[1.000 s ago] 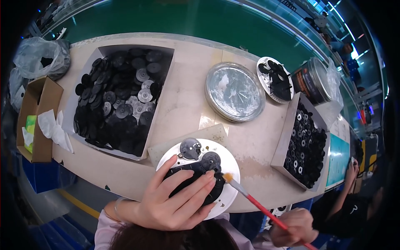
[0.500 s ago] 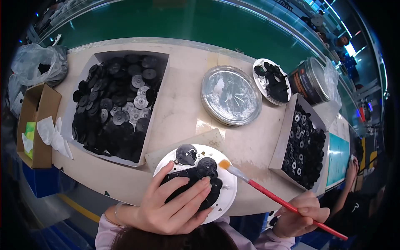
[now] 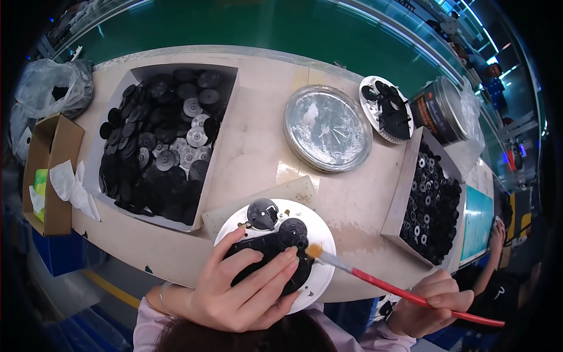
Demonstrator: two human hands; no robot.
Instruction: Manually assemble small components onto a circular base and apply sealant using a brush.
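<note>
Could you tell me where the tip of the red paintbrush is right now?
In the head view, the red paintbrush tip sits bottom centre, at the white disc, by the left hand.

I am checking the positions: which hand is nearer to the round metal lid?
Left. The left hand rests on the white disc just below the lid. The right hand, holding the red brush, is lower and farther right.

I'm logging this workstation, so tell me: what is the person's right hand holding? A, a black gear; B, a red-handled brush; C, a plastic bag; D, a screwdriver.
B: the right hand grips a thin red-handled brush, its bristle tip resting by the black gear assembly on the white round plate that the left hand steadies.
</note>
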